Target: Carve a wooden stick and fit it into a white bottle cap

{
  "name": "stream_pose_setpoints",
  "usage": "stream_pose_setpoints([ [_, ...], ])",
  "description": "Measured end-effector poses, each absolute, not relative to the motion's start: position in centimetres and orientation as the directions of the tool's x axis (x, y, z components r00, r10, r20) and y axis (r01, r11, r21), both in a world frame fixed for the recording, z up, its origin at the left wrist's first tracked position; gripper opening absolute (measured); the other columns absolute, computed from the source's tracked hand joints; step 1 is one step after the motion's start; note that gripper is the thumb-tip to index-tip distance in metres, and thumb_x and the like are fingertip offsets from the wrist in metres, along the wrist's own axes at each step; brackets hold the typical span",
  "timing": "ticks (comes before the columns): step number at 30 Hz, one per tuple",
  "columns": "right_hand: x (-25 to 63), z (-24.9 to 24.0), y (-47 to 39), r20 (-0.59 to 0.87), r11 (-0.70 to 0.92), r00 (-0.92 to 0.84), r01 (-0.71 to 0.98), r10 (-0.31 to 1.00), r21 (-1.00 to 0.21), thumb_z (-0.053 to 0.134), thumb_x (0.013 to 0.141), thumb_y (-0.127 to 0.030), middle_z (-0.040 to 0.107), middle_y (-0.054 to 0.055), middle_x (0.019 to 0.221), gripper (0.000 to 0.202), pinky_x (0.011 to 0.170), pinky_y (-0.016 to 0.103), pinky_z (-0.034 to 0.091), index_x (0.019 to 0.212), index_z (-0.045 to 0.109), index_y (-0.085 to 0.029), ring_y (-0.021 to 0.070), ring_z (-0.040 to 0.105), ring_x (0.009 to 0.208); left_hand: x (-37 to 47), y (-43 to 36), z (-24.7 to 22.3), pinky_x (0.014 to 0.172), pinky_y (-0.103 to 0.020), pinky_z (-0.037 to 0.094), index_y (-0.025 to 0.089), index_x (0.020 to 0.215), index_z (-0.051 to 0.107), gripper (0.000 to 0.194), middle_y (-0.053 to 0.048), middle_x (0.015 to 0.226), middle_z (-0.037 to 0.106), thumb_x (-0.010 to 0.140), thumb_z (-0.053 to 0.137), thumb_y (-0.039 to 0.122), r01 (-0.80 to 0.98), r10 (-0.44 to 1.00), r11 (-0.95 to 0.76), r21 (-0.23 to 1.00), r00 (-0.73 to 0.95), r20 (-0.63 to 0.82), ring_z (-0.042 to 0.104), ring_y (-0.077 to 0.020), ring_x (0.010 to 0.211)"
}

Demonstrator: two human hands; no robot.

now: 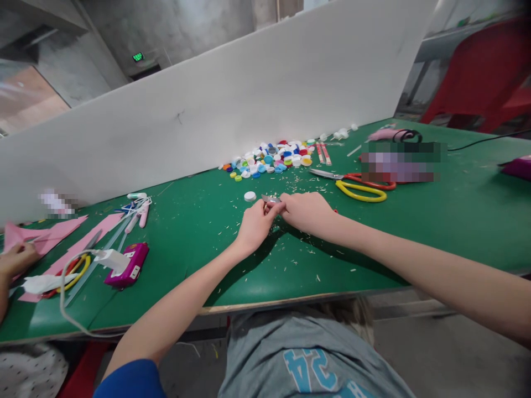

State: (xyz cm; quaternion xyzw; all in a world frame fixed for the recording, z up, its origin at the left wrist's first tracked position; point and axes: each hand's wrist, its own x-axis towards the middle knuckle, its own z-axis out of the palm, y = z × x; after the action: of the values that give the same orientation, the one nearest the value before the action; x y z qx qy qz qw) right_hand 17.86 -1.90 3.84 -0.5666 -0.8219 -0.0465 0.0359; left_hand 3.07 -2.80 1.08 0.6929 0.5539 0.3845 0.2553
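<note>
Both of my hands meet over the green table [174, 237]. My right hand [307, 211] is closed around a small knife, whose short metal blade [270, 199] points left above my left fingers. My left hand [256, 222] is closed, its thumb and fingers pinched near the blade; what it holds is too small and hidden to name. A white bottle cap [250, 196] lies just beyond my left hand. Thin pale shavings are scattered around and beneath both hands. Behind them, against the white partition, is a pile of coloured caps [269, 159].
Scissors with red and yellow handles [362, 190] lie to the right. At left are a magenta power strip [128, 265] with a plugged-in white charger, glue-gun-like pink items, pink paper [62, 235], and another person's hand [19, 260]. A red chair [477, 72] stands behind.
</note>
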Motion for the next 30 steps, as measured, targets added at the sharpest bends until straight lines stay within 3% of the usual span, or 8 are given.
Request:
stream_pose_setpoints([
  [22,17.60,4.00,-2.24,0.112,0.323,-0.328,0.944,0.938,0.062,0.033,0.094,-0.030,0.074,0.016,0.095,0.037,0.065,0.032,0.038,0.111,0.062,-0.016,0.0275,0.070,0.090,3.07,-2.87,1.01,0.058,-0.027,0.024,0.018,0.070,0.051,0.046,0.002,0.064,0.052,0.086,0.053,0.062,0.596,0.966,-0.243,0.766,0.081,0.244,0.039,-0.0110,0.058],
  [25,17.77,3.86,-1.95,0.125,0.293,-0.297,0.955,0.947,0.049,0.031,0.096,-0.035,0.073,0.017,0.095,0.040,0.066,0.031,0.038,0.109,0.063,-0.015,0.0279,0.070,0.090,2.94,-2.84,0.95,0.057,-0.027,0.021,0.019,0.063,0.039,0.049,0.004,0.057,0.043,0.086,0.053,0.060,0.623,0.965,-0.235,0.746,0.061,0.254,0.031,-0.0101,0.055],
  [30,18.43,4.29,-1.55,0.190,0.245,-0.247,0.969,0.950,0.037,0.017,0.099,-0.056,0.072,0.019,0.089,0.066,0.067,0.032,0.039,0.105,0.066,-0.012,0.0276,0.069,0.084,2.59,-2.61,0.51,0.058,-0.027,0.019,0.020,0.064,0.028,0.048,0.007,0.056,0.033,0.090,0.052,0.053,0.639,0.949,-0.289,0.713,0.096,0.299,0.024,-0.0095,0.056],
])
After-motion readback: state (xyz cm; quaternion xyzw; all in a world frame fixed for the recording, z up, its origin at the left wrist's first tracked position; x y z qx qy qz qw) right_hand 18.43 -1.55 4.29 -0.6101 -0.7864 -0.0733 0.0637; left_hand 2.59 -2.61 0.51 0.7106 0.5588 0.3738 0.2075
